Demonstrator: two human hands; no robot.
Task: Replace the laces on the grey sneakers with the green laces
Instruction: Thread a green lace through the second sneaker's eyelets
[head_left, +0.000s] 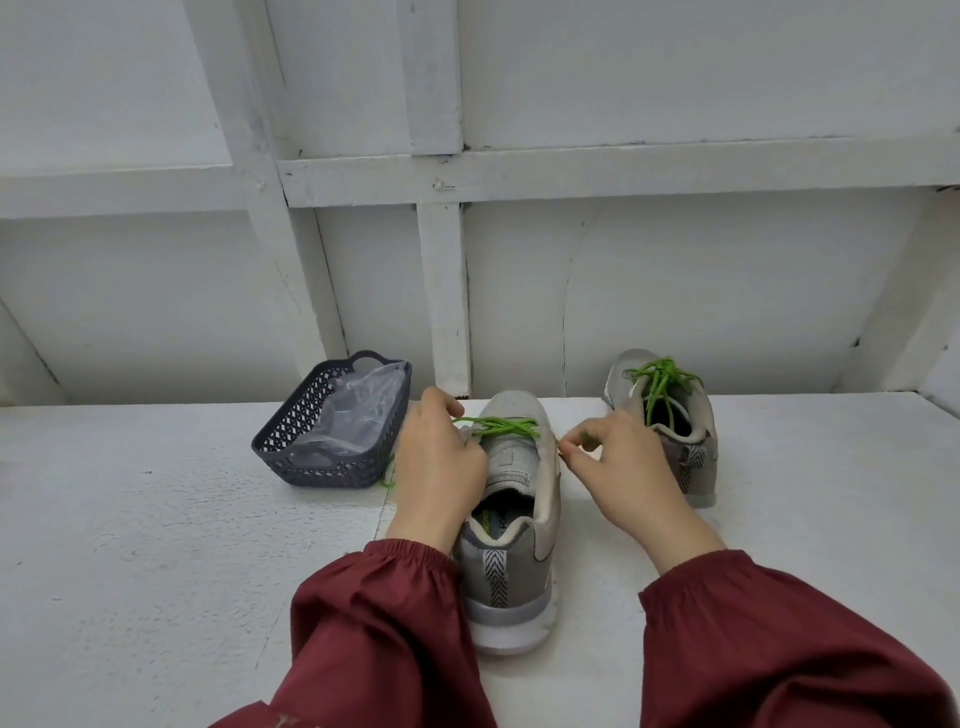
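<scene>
Basket: dark grey lattice plastic basket (291, 447) holding a clear bag (358, 410), set aside at the far left of your white worktop (156, 545).
Left grip: your left hand (441, 462) is clamped on the thin green lace (506, 426) at the eyelets.
Near shoe: grey mesh sneaker (514, 551), heel towards you, sits between your hands, likely for even pulling.
Right grip: your right hand (618, 462) pinches the lace's other end.
Far shoe: second grey sneaker (696, 415), already green-laced, is parked far right.

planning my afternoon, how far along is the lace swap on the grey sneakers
Roughly halfway. Done: the far sneaker already carries a green lace, threaded but seemingly not tied. In hand: the near sneaker has a second green lace crossed only through the front eyelets, with the left hand and right hand each pinching a side of it. Left: the upper eyelets and tying.
</scene>
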